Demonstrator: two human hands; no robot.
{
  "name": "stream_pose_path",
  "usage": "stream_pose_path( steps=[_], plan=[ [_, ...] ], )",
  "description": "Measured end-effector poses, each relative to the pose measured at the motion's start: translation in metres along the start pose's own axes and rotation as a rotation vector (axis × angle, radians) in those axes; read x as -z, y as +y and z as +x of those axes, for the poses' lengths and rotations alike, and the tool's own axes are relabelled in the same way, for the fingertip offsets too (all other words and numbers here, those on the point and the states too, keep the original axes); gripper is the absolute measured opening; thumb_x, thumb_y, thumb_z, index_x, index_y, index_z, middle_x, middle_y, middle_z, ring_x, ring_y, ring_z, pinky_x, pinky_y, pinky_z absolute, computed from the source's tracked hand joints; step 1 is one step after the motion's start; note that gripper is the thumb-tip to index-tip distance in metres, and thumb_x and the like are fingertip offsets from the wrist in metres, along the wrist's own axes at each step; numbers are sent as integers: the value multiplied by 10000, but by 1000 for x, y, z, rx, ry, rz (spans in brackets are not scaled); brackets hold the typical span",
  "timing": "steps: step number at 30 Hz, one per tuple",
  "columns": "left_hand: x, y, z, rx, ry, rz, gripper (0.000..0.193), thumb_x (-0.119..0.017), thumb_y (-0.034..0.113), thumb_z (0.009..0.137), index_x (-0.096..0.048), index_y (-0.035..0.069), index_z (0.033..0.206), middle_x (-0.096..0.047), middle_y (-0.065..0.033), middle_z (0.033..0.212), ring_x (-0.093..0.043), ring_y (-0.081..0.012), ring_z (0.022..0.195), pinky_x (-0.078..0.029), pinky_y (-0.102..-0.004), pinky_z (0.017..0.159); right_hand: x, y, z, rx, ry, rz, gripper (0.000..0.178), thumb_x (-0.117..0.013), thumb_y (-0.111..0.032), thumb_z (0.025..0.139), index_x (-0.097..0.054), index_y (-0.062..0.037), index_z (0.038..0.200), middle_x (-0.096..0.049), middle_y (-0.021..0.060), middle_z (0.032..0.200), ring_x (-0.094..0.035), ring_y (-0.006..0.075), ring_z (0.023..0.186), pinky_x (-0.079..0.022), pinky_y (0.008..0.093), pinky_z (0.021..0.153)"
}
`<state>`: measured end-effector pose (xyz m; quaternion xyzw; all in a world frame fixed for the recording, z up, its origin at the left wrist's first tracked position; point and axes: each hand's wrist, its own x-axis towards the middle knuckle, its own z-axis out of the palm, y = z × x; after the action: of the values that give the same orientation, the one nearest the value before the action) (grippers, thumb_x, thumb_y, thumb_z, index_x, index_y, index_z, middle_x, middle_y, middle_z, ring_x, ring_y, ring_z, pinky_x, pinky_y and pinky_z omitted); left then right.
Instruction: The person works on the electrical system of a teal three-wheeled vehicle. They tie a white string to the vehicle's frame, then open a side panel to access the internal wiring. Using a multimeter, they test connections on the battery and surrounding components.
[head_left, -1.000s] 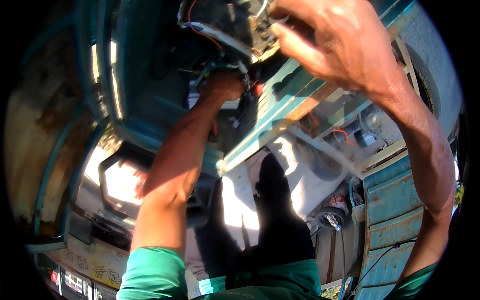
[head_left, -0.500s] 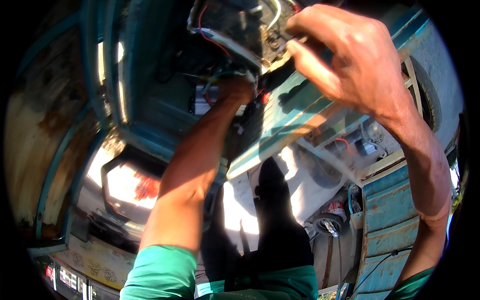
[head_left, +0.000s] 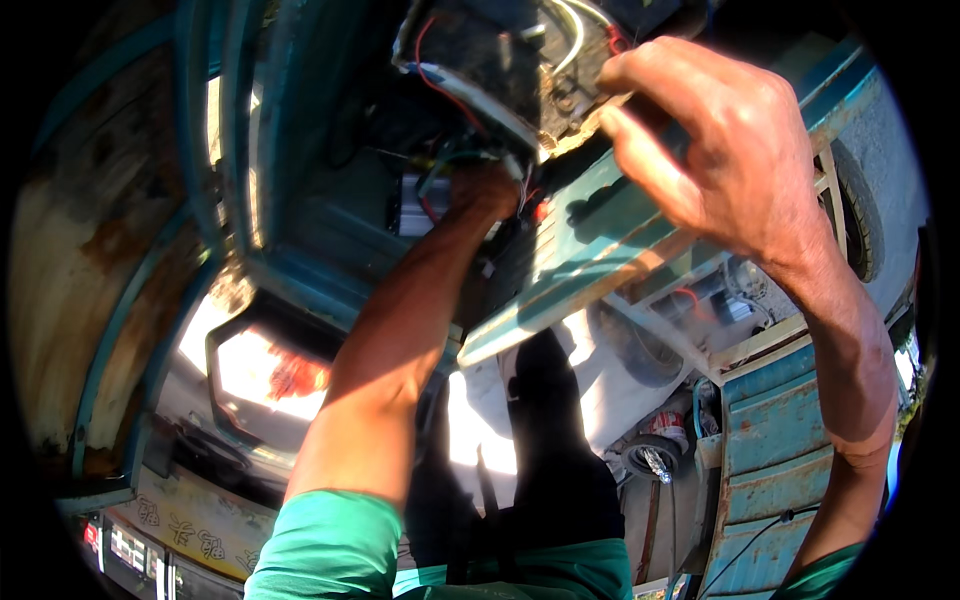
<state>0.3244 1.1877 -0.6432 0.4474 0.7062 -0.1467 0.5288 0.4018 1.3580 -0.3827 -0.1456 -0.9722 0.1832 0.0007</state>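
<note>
Weathered teal metalwork (head_left: 575,255) borders a shadowed compartment (head_left: 345,235) toward 11 o'clock. At 2 o'clock, the right hand (head_left: 720,150) is arched, thumb and forefinger bent to a narrow gap at the right edge of a dark block (head_left: 480,65); whether they pinch anything, I cannot tell. The left hand (head_left: 488,190), just inside 12, reaches in among wires (head_left: 522,188); its fingers are hidden, so its hold cannot be told. Close by, at 11 o'clock, sits a silver finned box (head_left: 413,208). The block lies at 12, with a thin red wire (head_left: 419,60) along its left side and white cables (head_left: 577,40) at its upper right. It looks heavy and rigid, best held by its solid sides; the wires seem light, limp and easily strained, better taken by their insulation near the ends. Farther out, a tyre (head_left: 860,215) stands near 3 o'clock and a ribbed teal panel (head_left: 775,470) fills 4.
</note>
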Motion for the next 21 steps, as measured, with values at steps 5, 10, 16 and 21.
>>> stream_pose_path(
  steps=[5,10,16,21],
  plan=[
    [-9,-3,4,15,144,-39,274,-617,238,825,-731,82,1021,-696,-151,1121,-672,-297,1046,-548,-415,859,0,0,1,-4,7,10,171,-699,-124,805,-653,-41,948,-643,101,792,-657,256,704,-527,339,623],
    [-7,-4,11,13,23,-44,318,-597,236,836,-706,68,1083,-683,-162,1151,-656,-301,1085,-530,-418,898,-1,1,0,-10,9,12,174,-707,-94,804,-661,-38,962,-655,104,809,-666,252,724,-530,332,640],
    [-2,-5,12,16,-49,-1,375,-577,274,849,-687,71,1145,-660,-161,1211,-629,-294,1141,-491,-427,946,0,1,1,-14,-3,9,171,-708,-80,805,-665,-35,964,-658,105,813,-669,246,728,-530,326,644],
    [-4,-8,21,4,-66,16,413,-589,314,845,-674,99,1187,-645,-156,1245,-610,-291,1172,-471,-434,962,0,0,2,-5,3,22,173,-708,-84,808,-664,-31,967,-657,108,814,-669,241,726,-530,321,642]
  ],
)
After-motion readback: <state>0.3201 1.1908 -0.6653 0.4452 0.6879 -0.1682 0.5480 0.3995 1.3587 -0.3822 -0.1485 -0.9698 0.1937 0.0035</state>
